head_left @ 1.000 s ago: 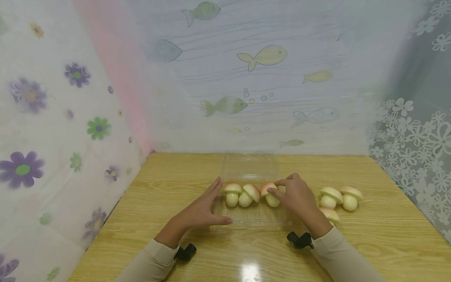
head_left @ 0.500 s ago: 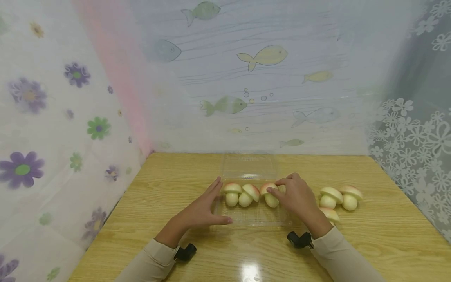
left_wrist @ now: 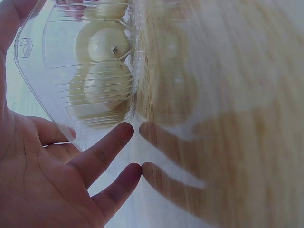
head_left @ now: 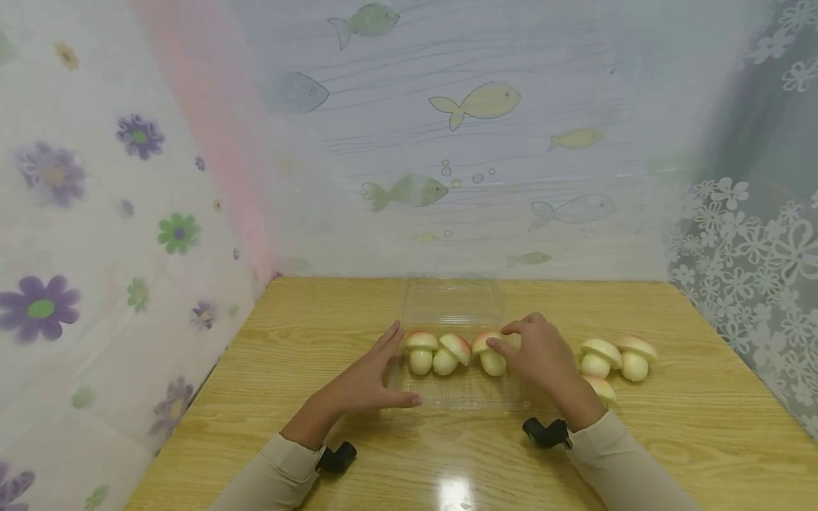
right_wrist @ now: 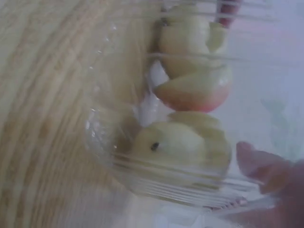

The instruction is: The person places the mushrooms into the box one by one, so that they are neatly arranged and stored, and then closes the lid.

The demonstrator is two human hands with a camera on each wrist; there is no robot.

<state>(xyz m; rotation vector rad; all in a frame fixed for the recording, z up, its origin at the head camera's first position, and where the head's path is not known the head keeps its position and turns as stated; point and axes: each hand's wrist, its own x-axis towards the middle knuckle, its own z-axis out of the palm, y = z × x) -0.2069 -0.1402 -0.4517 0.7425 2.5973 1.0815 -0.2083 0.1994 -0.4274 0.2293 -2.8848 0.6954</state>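
Note:
A clear plastic clamshell box lies with its lid folded back. In it sit three cream toy mushrooms with pink-tinged caps: a left one, a tilted middle one and a right one. My right hand holds that right mushroom loosely by the cap between thumb and index finger. My left hand is spread along the box's left side, thumb at the front edge. Through the clear wall, the left wrist view shows round stem ends beside my straight fingers.
To the right of the box stand more toy mushrooms, a pair and a third partly behind my right wrist. The wooden table ends at a fish-patterned sheet. Flowered sheets hang on both sides.
My right hand has shifted very slightly to the right, its thumb sliding a little over the cap. The mushrooms, the box and my left hand stay as they were.

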